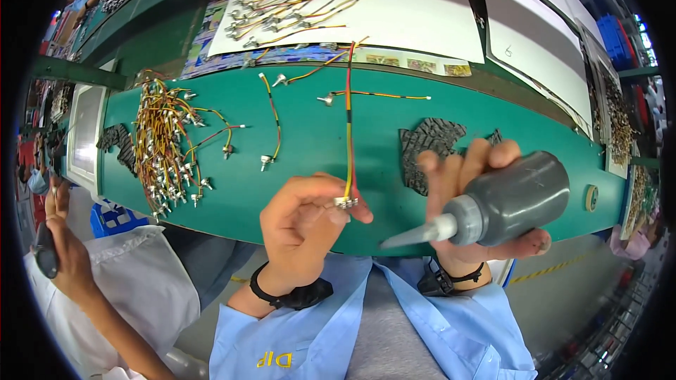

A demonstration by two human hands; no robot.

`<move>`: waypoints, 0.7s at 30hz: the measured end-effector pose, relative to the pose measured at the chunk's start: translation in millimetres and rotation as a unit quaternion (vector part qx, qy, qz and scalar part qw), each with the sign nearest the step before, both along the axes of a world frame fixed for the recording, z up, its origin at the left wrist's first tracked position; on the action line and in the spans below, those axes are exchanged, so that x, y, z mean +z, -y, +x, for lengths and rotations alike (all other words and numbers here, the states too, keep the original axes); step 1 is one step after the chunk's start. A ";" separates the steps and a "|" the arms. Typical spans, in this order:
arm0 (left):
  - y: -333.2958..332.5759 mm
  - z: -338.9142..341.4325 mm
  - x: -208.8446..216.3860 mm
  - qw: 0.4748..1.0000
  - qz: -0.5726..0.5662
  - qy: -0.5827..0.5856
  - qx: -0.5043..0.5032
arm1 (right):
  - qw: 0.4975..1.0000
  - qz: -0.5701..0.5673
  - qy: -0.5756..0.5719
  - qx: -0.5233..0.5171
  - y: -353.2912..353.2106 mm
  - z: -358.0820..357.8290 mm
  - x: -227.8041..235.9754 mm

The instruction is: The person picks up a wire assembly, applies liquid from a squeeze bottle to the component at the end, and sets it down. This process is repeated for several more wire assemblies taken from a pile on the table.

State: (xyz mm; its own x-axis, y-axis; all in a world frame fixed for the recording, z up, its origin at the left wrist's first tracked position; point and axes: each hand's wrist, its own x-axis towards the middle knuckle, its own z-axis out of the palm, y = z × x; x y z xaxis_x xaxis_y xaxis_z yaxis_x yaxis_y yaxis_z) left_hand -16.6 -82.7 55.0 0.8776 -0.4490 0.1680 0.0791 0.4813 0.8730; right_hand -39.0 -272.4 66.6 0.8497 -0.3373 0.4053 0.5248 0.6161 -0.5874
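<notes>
My left hand (299, 222) is closed, pinching a small potentiometer (345, 203) between thumb and fingers. Red, yellow and black wires (349, 119) rise from it, away from me over the table. My right hand (447, 179) grips a squeeze bottle (524, 193) with dark contents, its fingers curled around from behind. The bottle lies tilted sideways, and its long tapered nozzle (412, 235) points left and slightly down, below and apart from the potentiometer. Single wired potentiometers (266, 160) lie beyond my left hand; another wired part (327, 99) lies farther off.
A large pile of wired potentiometers (165, 141) covers the left of the green table (310, 148). More lie in rows on a white sheet (422, 14) at the back. A crumpled dark cloth (429, 144) and a tape roll (591, 198) sit right. At left, another person's hand (67, 253) holds a dark object.
</notes>
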 end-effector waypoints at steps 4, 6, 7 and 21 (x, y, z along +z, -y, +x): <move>10.7 -3.7 -5.1 0.996 0.091 0.012 -0.019 | 0.991 -0.023 -0.116 0.056 -10.4 -3.9 7.4; 12.0 -4.7 -4.7 0.985 0.158 0.062 0.003 | 0.981 -0.043 -0.180 0.058 -14.7 -4.5 8.5; 12.1 -3.7 -5.9 0.986 0.156 0.062 0.001 | 0.978 -0.044 -0.199 0.048 -16.2 -3.3 8.8; 11.0 -4.3 -10.2 0.999 -0.036 0.004 0.004 | 0.992 -0.037 -0.079 -0.089 6.1 -8.8 -8.8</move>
